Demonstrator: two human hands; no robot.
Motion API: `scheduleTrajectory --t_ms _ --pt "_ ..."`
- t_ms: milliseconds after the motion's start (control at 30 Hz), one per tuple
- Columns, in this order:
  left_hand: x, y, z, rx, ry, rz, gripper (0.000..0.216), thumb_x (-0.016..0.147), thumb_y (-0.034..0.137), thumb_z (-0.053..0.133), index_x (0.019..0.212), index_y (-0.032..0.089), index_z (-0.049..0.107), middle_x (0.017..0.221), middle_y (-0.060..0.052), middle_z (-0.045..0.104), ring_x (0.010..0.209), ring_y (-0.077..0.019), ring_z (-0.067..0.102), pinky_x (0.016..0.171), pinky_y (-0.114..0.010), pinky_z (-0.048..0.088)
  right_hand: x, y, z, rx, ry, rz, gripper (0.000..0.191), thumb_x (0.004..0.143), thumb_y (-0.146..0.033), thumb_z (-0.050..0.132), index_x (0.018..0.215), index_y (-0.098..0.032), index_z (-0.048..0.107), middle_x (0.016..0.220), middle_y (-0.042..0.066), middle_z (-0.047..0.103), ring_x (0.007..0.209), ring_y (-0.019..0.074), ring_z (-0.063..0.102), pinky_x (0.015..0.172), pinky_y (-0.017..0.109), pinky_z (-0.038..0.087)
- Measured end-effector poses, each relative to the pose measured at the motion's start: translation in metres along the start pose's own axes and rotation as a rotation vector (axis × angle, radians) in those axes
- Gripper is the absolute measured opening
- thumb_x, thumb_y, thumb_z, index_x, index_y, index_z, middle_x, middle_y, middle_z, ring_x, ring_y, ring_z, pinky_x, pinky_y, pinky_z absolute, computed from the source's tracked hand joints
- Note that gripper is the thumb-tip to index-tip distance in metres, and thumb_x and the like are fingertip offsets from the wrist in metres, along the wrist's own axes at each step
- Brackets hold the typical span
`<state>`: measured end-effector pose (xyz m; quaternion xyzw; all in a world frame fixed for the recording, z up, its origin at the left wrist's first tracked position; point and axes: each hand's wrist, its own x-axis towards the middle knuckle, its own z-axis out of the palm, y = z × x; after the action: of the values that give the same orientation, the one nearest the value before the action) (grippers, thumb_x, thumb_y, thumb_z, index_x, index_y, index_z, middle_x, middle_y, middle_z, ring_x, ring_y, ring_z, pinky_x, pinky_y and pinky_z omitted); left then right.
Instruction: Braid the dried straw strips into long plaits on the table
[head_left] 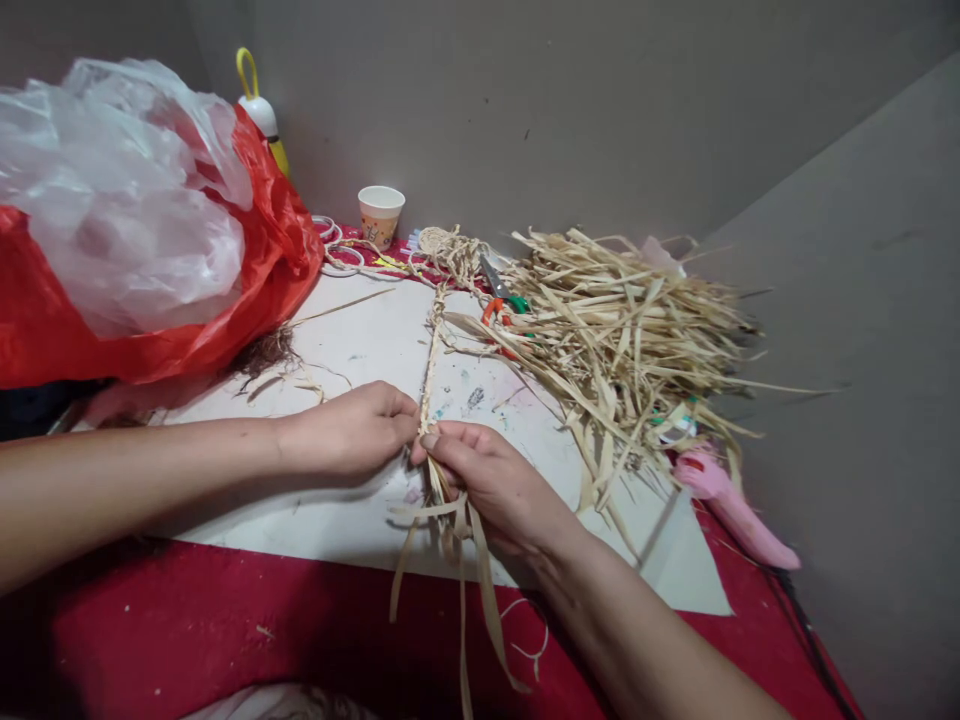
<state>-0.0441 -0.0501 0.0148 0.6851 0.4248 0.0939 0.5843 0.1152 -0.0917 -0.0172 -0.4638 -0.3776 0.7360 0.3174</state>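
Your narrow, tightly plaited straw braid (430,378) mid-sheet, loose tails (480,570) trailing past the white sheet's (367,345) near edge, right fingers (454,452) pinching it, left fingers (396,408) curled alongside, grip unclear, open room leftward, straw heap (637,330) rightward

A surface covered in dark red cloth (225,630) carries 1 flat, stained white sheet (360,347) beneath the left hand (358,425) and right hand (491,475). Beyond the left hand sits 1 bulging red plastic bag (279,240); straight ahead of both hands stands 1 orange-patterned white paper cup (379,222). Beyond and right of the right hand lie a heap of dry tan strips (630,320) and 1 pink gun-shaped tool (739,510).
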Motion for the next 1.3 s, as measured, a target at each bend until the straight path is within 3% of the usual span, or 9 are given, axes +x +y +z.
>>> scheduleTrajectory --t_ms 133,300,500,733,900,1000,1067,1233,1300 --pt "-0.001 0.001 -0.004 0.084 0.005 0.02 0.025 0.076 0.02 0.039 0.067 0.016 0.063 0.055 0.004 0.052 0.054 -0.0095 0.043 0.058 -0.022 0.035 0.001 0.002 -0.004 -0.254 0.003 -0.062 0.024 0.082 -0.036 0.05 0.07 -0.016 0.056 0.046 -0.007 0.035 0.042 0.0061 0.026 0.041 0.019 0.02" --pt "0.01 -0.008 -0.006 0.009 -0.093 0.02 0.024 0.077 0.024 0.041 0.065 0.015 0.059 0.065 0.001 0.057 0.064 -0.0114 0.048 0.066 -0.024 0.037 0.0 0.0 -0.004 -0.54 0.072 -0.209 0.02 0.083 -0.025 0.043 0.067 -0.016 0.053 0.056 -0.004 0.042 0.051 0.0082 0.035 0.048 0.02 0.028" --pt "0.016 -0.015 -0.002 -0.154 -0.134 -0.027 0.022 0.079 0.03 0.047 0.064 0.014 0.054 0.06 0.003 0.049 0.053 -0.0074 0.035 0.054 -0.022 0.029 -0.002 -0.001 -0.008 -0.708 0.065 -0.258 0.023 0.086 -0.027 0.042 0.07 -0.018 0.054 0.065 0.0 0.049 0.059 0.0115 0.042 0.054 0.022 0.032" --pt "0.009 -0.013 -0.002 -0.03 -0.075 0.014 0.025 0.081 0.03 0.046 0.061 0.016 0.049 0.053 0.006 0.037 0.049 -0.0068 0.029 0.048 -0.021 0.024 -0.014 -0.017 -0.015 -0.89 0.142 -0.27 0.028 0.085 -0.029 0.047 0.059 -0.018 0.045 0.056 -0.002 0.044 0.054 0.01 0.037 0.05 0.022 0.027" --pt "0.008 -0.011 0.003 -0.046 -0.034 -0.011 0.027 0.082 0.032 0.047 0.061 0.015 0.053 0.052 0.005 0.042 0.047 -0.0062 0.032 0.045 -0.021 0.023 -0.024 -0.023 -0.006 -0.592 0.109 -0.027 0.027 0.083 -0.033 0.045 0.061 -0.018 0.049 0.048 -0.004 0.038 0.043 0.0073 0.029 0.041 0.021 0.023" --pt "0.007 -0.008 0.006 -0.111 -0.017 -0.036 0.027 0.08 0.029 0.048 0.059 0.014 0.056 0.051 0.003 0.047 0.045 -0.0062 0.034 0.044 -0.021 0.024 -0.026 -0.015 0.008 -0.347 0.041 0.088 0.028 0.085 -0.035 0.042 0.067 -0.017 0.054 0.045 -0.004 0.043 0.037 0.0071 0.031 0.037 0.021 0.024" --pt "0.007 -0.007 0.008 -0.215 -0.026 -0.061 0.027 0.08 0.027 0.049 0.057 0.014 0.054 0.049 0.003 0.046 0.044 -0.006 0.033 0.044 -0.021 0.025 -0.027 -0.006 0.017 -0.36 0.052 0.102 0.028 0.086 -0.032 0.039 0.066 -0.018 0.053 0.047 -0.002 0.049 0.038 0.0085 0.038 0.038 0.021 0.028" --pt "0.004 -0.009 0.014 -0.446 0.019 -0.094 0.027 0.076 0.023 0.054 0.052 0.015 0.047 0.044 0.007 0.035 0.042 -0.0043 0.026 0.044 -0.021 0.022 -0.025 0.015 0.021 -0.802 0.167 -0.249 0.026 0.087 -0.025 0.041 0.067 -0.018 0.055 0.058 0.006 0.058 0.051 0.0141 0.048 0.051 0.027 0.036" --pt "0.002 -0.008 0.015 -0.454 0.038 -0.103 0.024 0.076 0.023 0.055 0.054 0.014 0.049 0.046 0.006 0.038 0.043 -0.0043 0.029 0.045 -0.021 0.023 -0.025 0.019 0.019 -0.935 0.205 -0.356 0.02 0.086 -0.024 0.043 0.075 -0.018 0.059 0.06 0.008 0.059 0.053 0.016 0.049 0.052 0.028 0.035"
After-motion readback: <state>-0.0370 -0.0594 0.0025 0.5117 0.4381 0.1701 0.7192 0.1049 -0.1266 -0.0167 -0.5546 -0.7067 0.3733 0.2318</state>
